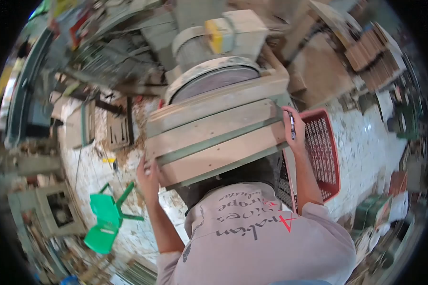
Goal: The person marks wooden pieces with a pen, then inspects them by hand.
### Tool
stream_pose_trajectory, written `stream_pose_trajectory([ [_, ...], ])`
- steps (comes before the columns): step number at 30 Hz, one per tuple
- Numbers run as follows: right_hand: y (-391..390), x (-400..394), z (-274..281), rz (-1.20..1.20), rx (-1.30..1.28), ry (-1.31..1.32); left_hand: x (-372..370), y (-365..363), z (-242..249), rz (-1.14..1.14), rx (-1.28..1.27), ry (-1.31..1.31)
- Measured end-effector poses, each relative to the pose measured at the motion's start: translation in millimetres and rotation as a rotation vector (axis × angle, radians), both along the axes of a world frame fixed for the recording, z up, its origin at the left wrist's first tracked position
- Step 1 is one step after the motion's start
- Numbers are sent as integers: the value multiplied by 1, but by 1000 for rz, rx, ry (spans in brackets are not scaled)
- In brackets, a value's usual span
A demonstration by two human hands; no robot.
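Note:
A slatted wooden panel (218, 154) lies tilted across the front of a disc sander (214, 80), on a greenish machine table. My left hand (149, 180) is at the panel's lower left corner, its fingers closed round the edge. At the right end of the slats, my right hand (294, 128) grips the panel's edge, with a dark pen (292, 126) held along its fingers. Small dark holes or screw heads dot the slats. The undersides of the slats are hidden.
Right of the panel stands a red plastic basket (332, 156). A green plastic chair (104, 216) is on the dusty floor at the lower left. Stacked wood pieces (366, 47) are at the upper right. Wood scraps lie near a block (120, 123) at left.

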State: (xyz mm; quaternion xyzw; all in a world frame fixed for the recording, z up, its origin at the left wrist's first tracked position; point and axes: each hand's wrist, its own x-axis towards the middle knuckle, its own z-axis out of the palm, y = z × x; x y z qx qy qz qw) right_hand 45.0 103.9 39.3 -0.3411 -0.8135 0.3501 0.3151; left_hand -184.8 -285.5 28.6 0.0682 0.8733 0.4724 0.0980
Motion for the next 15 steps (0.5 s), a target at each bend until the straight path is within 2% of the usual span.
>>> stream_pose_trajectory([
  [2, -1, 17, -2, -30, 64, 84, 10, -26, -9, -3, 9, -80],
  [5, -16, 41, -6, -139, -59, 104, 27, -38, 5, 1, 65, -332],
  [7, -32, 47, -19, -105, -30, -31, 32, -40, 8, -26, 81, -348],
  [11, -50, 44, -27, -170, 79, -37, 32, -40, 17, -8, 100, -343],
  [12, -52, 43, -26, -178, 42, 16, 31, -44, 14, 56, 264, -394],
  [13, -53, 43, -24, -184, 9, 70, 30, -41, 25, 78, 331, -460],
  [14, -56, 44, -22, -194, -150, 83, 26, -44, 28, 67, 390, -499],
  [15, -59, 43, -21, -204, -142, 91, 23, -51, 31, 57, 447, -540],
])
